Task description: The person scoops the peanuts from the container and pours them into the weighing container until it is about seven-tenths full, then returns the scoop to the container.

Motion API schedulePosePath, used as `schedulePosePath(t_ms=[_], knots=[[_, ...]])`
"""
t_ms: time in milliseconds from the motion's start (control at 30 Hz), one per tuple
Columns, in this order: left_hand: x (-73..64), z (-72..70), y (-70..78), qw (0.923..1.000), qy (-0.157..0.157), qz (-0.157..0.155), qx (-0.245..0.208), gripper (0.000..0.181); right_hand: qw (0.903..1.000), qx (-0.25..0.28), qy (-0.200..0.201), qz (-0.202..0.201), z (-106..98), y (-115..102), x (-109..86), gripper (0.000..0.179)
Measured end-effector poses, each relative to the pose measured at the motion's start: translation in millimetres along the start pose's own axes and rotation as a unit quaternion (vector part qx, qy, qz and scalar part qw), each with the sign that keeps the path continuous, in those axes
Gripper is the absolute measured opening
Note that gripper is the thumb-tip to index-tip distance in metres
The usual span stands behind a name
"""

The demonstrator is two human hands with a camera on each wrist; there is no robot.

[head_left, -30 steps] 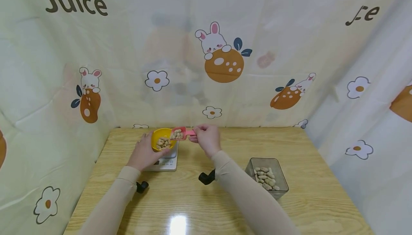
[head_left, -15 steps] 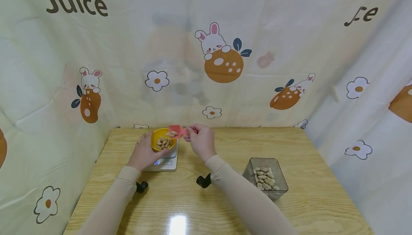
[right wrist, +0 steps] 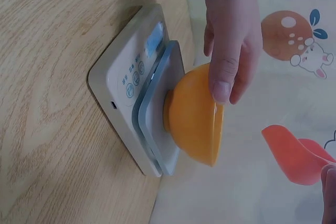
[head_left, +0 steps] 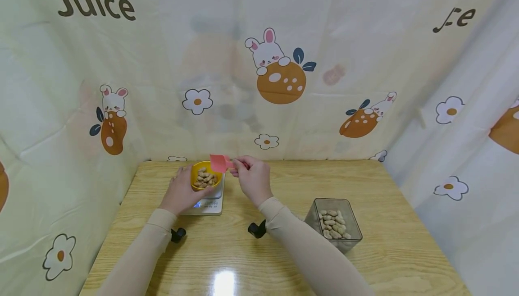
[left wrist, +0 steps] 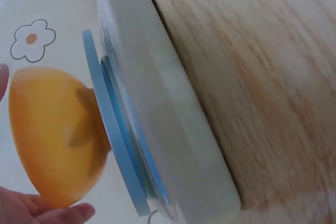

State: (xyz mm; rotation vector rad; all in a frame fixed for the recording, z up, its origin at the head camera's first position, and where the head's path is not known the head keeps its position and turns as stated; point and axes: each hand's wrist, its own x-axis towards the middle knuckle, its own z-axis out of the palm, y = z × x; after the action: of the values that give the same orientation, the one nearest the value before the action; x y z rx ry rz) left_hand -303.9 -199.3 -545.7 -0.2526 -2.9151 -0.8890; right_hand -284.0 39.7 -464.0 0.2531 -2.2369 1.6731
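Note:
A yellow bowl [head_left: 198,168] with peanuts [head_left: 206,179] in it stands on a white kitchen scale [head_left: 212,207]. My left hand [head_left: 181,192] grips the bowl at its side, thumb at the near rim and fingers round the left. In the right wrist view that thumb lies over the edge of the bowl [right wrist: 189,116]. Between thumb and fingers, my right hand [head_left: 255,179] pinches the handle of a pink scoop [head_left: 219,163]. The scoop is tipped over the bowl's right rim, its underside showing and no peanuts visible in it. The scale's display [right wrist: 155,39] is lit.
A clear grey square container [head_left: 353,224] holding more peanuts [head_left: 333,225] stands to the right, beside my right forearm. Black wrist-worn pieces show under both sleeves. A printed curtain [head_left: 227,120] hangs right behind the wooden table [head_left: 284,260].
My right hand has moved slightly left and tipped the scoop, and its peanuts have dropped into the bowl. The scale's display has lit up. My left hand has stayed on the bowl.

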Motion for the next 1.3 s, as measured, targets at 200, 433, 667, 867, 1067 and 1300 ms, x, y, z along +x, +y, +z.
schedulePosePath(t_ms=[200, 433, 667, 867, 1067, 1300], knots=[[0.2, -4.6, 5.6, 0.9999, -0.002, 0.001, 0.014, 0.114, 0.9995, 0.02, 0.006, 0.022, -4, 1, 0.0, 0.015], [0.3, -5.4, 13.0, 0.9993, 0.011, 0.023, 0.026, 0.114, 0.9818, 0.123, 0.045, 0.138, -12, 10, 3.4, 0.018], [-2.7, -6.5, 27.3, 0.9989, 0.017, 0.039, 0.018, 0.112, 0.9435, 0.231, 0.059, 0.23, -26, 15, 1.0, 0.02], [-5.7, -5.1, 40.6, 0.9981, 0.025, 0.049, 0.028, 0.112, 0.9256, 0.278, 0.053, 0.252, -39, 8, -5.5, 0.021], [-14.2, -4.2, 62.1, 0.9956, 0.031, 0.085, 0.027, 0.111, 0.9244, 0.281, 0.047, 0.254, -54, -1, -13.3, 0.024], [-21.7, 3.3, 87.8, 0.9917, 0.022, 0.124, 0.026, 0.109, 0.9306, 0.256, 0.043, 0.258, -88, -9, -20.2, 0.026]])
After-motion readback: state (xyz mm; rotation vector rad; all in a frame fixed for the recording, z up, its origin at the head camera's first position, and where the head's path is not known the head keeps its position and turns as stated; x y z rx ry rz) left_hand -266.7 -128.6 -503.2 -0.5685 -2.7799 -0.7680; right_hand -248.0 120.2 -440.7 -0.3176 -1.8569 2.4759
